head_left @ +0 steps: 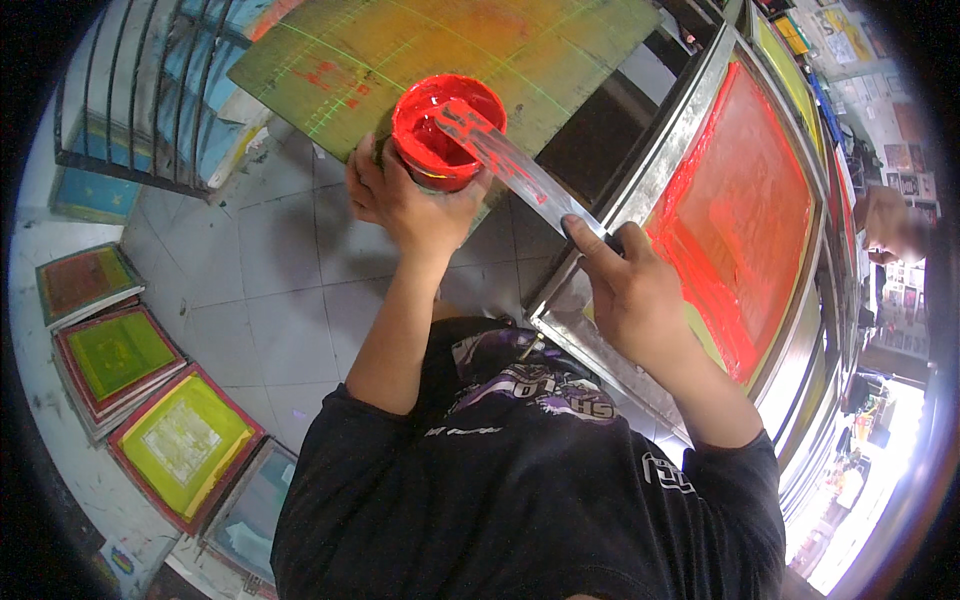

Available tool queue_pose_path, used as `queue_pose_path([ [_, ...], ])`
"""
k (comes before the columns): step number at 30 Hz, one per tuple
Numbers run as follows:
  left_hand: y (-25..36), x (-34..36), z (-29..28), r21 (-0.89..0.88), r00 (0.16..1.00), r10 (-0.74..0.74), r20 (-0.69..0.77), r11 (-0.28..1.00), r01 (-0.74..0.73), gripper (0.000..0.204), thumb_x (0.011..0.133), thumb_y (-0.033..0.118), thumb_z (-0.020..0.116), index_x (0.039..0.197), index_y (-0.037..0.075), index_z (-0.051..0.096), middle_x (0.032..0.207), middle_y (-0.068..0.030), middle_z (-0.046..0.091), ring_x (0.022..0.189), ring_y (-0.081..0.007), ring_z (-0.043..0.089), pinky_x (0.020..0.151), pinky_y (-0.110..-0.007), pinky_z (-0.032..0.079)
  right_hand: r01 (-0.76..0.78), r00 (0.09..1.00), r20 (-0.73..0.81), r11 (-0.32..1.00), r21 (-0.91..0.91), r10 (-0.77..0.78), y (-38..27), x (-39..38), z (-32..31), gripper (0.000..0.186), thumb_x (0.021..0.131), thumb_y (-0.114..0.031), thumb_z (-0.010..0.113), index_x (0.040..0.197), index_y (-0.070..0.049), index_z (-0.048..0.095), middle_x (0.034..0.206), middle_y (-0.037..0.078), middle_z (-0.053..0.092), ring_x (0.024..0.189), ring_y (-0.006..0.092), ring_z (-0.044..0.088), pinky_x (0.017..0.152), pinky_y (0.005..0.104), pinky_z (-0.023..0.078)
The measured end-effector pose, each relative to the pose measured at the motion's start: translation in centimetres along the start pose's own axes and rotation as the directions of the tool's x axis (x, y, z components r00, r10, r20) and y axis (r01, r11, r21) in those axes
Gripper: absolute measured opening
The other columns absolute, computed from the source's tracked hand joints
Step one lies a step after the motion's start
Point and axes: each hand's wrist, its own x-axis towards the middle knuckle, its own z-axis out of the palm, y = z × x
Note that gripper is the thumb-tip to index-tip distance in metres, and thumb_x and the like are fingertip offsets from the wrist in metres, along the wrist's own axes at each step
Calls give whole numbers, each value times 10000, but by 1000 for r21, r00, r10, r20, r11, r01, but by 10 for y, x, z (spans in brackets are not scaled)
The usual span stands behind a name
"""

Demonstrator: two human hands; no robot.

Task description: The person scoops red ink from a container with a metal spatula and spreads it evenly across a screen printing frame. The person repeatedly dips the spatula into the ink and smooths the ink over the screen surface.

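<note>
My left hand [425,205] is closed round the lower side of a small tub [447,172] smeared with red ink. Thick red ink coats its inside and rim. In my right hand [630,275] is a long, flat metal spatula [540,190], held by its near end with the thumb along it. The blade's far end is streaked red and reaches over the rim into the tub. To the right of my right hand lies a framed printing screen [750,220], its mesh covered with red ink, thickest along the left side.
A green board with grid lines [560,75] lies beyond the tub. Several framed screens [185,445] lean at the lower left. A black metal rack [130,170] stands at the far left, above a tiled floor [280,290]. A blurred person [893,225] is at the right edge.
</note>
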Motion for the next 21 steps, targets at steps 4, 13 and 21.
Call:
queue_pose_path([
  [4, -2, 0, 2, 36, 1000, -11, 20, 999, 11, 876, 459, 437, 866, 1194, 112, 516, 1299, -134, 426, 1249, -418, 331, 950, -595, 251, -1, 999, 45, 1000, 15, 0, 7, -14, -17, 488, 819, -1, 617, 1276, -168, 588, 766, 138, 483, 610, 296, 537, 549, 412, 434],
  [13, 0, 2, 1, 28, 1000, 14, 2, 1000, -14, 879, 459, 452, 866, 1182, 101, 510, 1295, -135, 424, 1236, -412, 336, 944, -593, 255, -55, 965, 252, 996, -64, 69, 13, -13, -67, 513, 819, 21, 600, 1296, -166, 573, 758, 139, 479, 589, 291, 545, 544, 407, 433],
  [21, -3, 1, 1, 12, 1000, 7, -12, 1000, -7, 866, 471, 463, 870, 1165, 87, 512, 1305, -140, 418, 1245, -420, 320, 959, -601, 231, -23, 956, 294, 1000, 18, 17, 17, -9, -99, 505, 819, 35, 596, 1300, -114, 561, 769, 146, 488, 641, 275, 565, 597, 368, 441],
])
